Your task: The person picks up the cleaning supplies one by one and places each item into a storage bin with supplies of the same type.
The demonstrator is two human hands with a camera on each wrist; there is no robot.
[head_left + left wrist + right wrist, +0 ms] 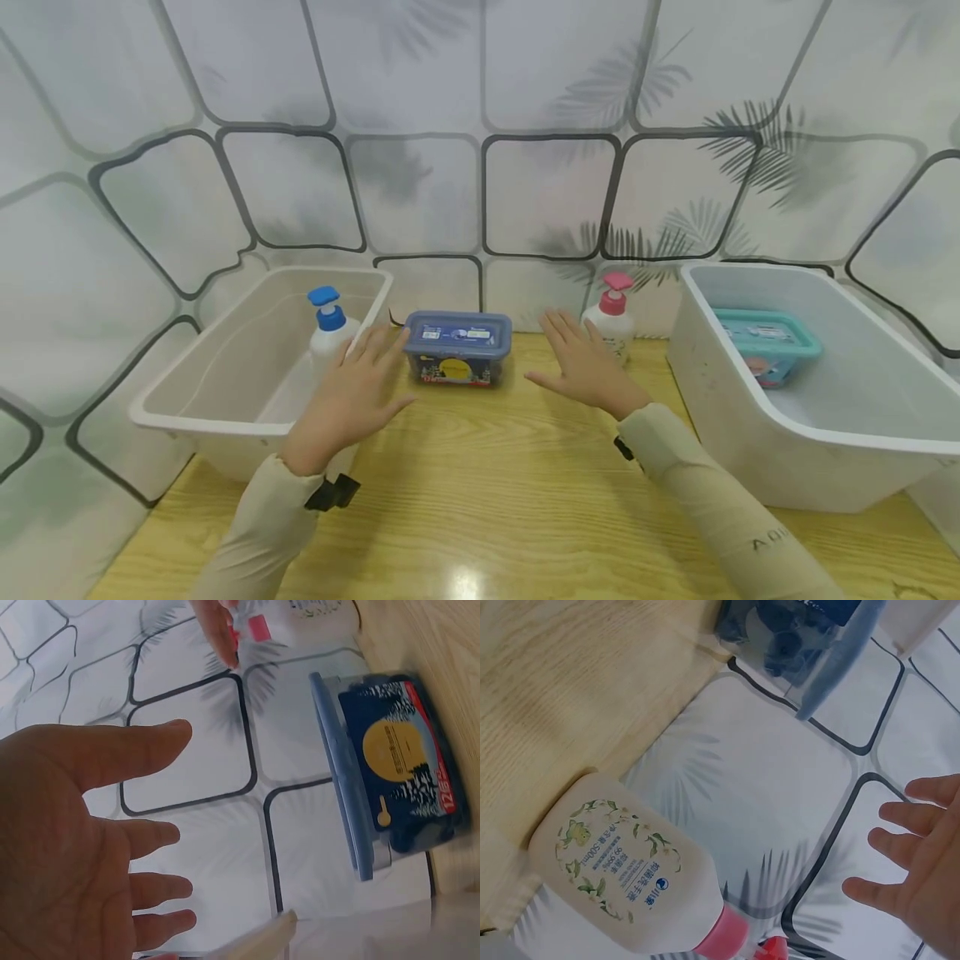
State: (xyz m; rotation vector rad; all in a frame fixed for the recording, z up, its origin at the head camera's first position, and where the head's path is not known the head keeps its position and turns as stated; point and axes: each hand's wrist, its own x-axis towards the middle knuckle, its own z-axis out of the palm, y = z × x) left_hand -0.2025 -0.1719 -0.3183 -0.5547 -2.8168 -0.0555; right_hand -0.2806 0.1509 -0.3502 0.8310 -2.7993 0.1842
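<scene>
My left hand (351,398), fingers spread and holding nothing, hovers by the inner rim of the left white bin (172,421). Partly behind it, inside that bin, stands a white pump bottle with a blue pump head (327,310). My right hand (583,364) is also spread, overlapping the white pump bottle with a pink pump (617,321) in the head view. The right wrist view shows this hand soap bottle (630,862) apart from my right fingers. Between both hands, against the wall, sits a lidded dark blue plastic box (457,348), its yellow-circle label facing out in the left wrist view.
A second white bin (750,417) stands on the right, holding a teal-lidded box (772,337). Behind everything rises a wall with a tile-and-leaf pattern (551,196). The wooden tabletop (480,475) stretches between the two bins.
</scene>
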